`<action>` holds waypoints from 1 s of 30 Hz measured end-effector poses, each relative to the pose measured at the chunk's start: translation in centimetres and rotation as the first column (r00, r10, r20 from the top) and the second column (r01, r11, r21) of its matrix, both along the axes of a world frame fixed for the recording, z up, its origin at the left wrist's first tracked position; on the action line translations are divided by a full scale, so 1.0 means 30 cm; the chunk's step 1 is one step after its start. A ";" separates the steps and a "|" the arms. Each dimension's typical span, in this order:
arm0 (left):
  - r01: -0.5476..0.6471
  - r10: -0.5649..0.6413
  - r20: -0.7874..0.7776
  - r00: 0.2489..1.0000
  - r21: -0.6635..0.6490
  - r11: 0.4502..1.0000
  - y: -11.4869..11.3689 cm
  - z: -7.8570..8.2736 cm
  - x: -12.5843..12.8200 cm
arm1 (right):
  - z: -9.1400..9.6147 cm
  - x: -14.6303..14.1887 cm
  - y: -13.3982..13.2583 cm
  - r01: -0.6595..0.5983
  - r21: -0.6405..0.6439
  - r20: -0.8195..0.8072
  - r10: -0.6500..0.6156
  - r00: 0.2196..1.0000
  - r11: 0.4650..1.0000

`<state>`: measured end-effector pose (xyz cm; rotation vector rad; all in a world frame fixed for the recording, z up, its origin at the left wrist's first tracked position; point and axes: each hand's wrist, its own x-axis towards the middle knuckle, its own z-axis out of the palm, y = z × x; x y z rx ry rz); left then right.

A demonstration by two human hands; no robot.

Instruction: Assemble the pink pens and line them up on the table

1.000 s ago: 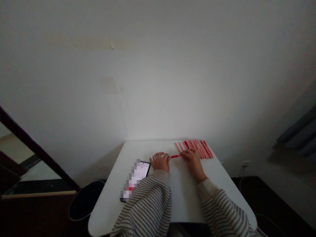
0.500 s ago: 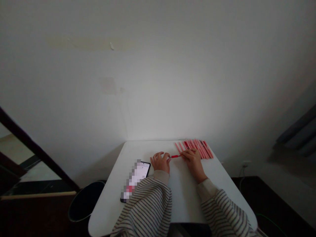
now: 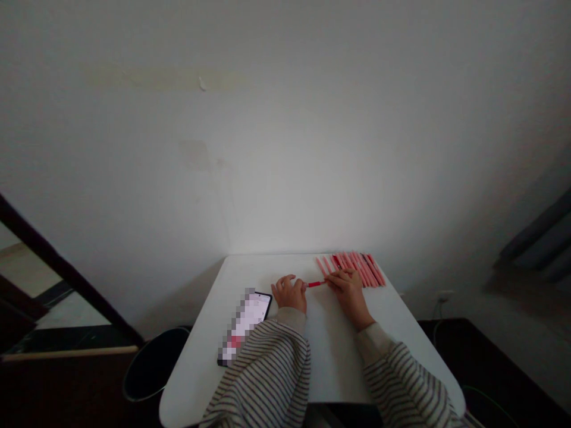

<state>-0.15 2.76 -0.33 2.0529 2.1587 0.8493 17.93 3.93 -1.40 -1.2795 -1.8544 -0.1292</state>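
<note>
Between my two hands, a slim red pen (image 3: 314,284) is held roughly level above the white table. My left hand (image 3: 291,293) pinches its left end between thumb and forefinger, with the other fingers curled and spread a little. At the other end, the fingers of my right hand (image 3: 348,292) close on its thin part, which they mostly cover. Just behind the right hand lies a row of pink and red pens (image 3: 370,270), side by side and slanted. Some of them are partly hidden by that hand.
A phone (image 3: 245,327) with a lit screen lies on the white table (image 3: 330,356), left of my left forearm. A dark bin (image 3: 156,364) stands on the floor at the table's left. The wall (image 3: 285,178) rises directly behind the table.
The pen's red part has shifted slightly left, toward my left hand, and less of its tip shows there. Both hands stay almost in place.
</note>
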 end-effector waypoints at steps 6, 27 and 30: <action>0.024 -0.024 0.054 0.998 0.015 1.000 -0.005 0.009 0.000 | 0.001 0.003 -0.001 0.004 0.005 -0.012 -0.004 1.000 1.000; 0.004 -0.005 0.018 1.000 0.039 0.999 -0.009 0.010 -0.003 | 0.001 -0.002 -0.002 -0.007 0.002 -0.021 0.007 1.000 1.000; 0.007 -0.009 0.064 0.998 0.040 0.999 -0.011 0.017 0.002 | 0.002 -0.001 -0.003 -0.002 0.005 -0.023 0.002 1.000 1.000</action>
